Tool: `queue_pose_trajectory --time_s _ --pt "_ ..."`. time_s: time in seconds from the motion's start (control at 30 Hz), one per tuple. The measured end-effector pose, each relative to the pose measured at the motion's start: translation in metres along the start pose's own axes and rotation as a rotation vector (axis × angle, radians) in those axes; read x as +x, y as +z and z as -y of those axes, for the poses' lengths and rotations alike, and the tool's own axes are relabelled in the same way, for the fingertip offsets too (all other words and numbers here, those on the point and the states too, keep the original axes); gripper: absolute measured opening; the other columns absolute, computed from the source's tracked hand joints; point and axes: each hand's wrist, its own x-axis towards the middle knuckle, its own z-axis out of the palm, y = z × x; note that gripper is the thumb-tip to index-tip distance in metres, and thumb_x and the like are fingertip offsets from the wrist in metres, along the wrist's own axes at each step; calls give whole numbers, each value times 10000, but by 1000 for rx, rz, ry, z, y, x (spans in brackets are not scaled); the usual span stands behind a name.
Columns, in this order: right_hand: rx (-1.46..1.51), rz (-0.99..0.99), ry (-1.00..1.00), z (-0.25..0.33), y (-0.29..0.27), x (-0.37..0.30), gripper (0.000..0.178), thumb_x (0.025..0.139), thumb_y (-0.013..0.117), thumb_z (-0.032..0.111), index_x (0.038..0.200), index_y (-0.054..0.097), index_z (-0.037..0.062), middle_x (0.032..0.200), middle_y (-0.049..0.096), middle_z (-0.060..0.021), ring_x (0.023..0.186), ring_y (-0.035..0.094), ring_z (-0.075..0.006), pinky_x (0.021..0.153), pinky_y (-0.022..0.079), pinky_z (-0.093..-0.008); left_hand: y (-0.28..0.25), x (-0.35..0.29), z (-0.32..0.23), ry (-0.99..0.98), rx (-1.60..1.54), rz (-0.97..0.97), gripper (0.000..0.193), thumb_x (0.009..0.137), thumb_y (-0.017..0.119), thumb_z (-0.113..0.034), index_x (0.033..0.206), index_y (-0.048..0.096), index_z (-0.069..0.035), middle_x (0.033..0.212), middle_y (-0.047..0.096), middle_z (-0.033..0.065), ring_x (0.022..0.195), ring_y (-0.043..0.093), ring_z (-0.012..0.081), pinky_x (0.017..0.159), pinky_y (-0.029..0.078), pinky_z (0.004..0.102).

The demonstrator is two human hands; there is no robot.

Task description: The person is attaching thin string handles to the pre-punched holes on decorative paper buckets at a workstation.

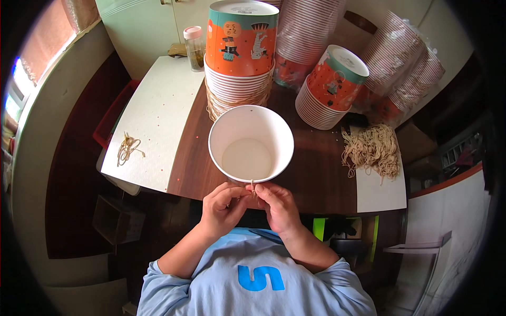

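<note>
A white paper bucket [224, 138] stands at the table's near edge with its mouth turned up toward me. A thin beige string [252, 185] passes over its near rim, apparently through a hole. Just below that rim, my left hand [225, 206] pinches the string between closed fingers. Close beside it, my right hand [279, 206] also pinches the string, thumb on top. Whether a knot sits between the fingertips is too small to make out. The bucket's far rim has a small dark hole.
Behind the bucket rises a stack of orange-and-green paper buckets [240, 47] with strings hanging around it. A shorter stack [332, 87] stands right of it, near plastic-wrapped stacks [392, 52]. A string heap [371, 150] lies right, a small string bundle [126, 148] left. A bottle [194, 50] stands far left.
</note>
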Motion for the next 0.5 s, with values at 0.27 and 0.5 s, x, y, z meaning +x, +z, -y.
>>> queue_pose_trajectory --time_s 0.27,0.5 --pt "93 39 70 -1 -17 6 150 858 621 150 955 673 49 832 660 -1 673 520 -47 641 427 -204 -3 -3 5 -167 -229 -11 83 833 635 30 914 640 9 814 620 41 702 589 69 599 472 195" --pt "-648 -68 -367 2 -14 6 141 886 603 129 939 647 5 809 640 -2 707 543 -37 638 448 -199 -2 -4 6 -313 -470 -14 54 885 607 9 930 626 33 807 619 5 721 556 42 640 467 183"
